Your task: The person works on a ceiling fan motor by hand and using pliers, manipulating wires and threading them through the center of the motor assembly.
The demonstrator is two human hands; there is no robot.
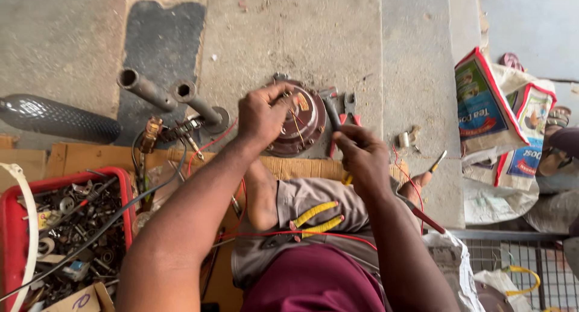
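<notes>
My left hand (260, 114) rests on the top left of a round brown motor housing (300, 131) on the floor, fingers closed on thin wires at its rim. My right hand (360, 156) sits just right of the housing, shut on a slim tool (333, 114) whose tip points up beside the housing. A fine yellow wire (297, 126) crosses the housing face. Yellow-handled pliers (315, 218) lie on my lap with red wires (313, 234) running across.
A red crate (12, 221) of metal scrap and screws stands at the left. Two metal pipes (163, 93) and a dark mesh-patterned cylinder (57, 119) lie behind it. Red-handled pliers (347, 110), a screwdriver (429, 170), printed sacks (503, 122) and a wire grille (512, 264) are to the right.
</notes>
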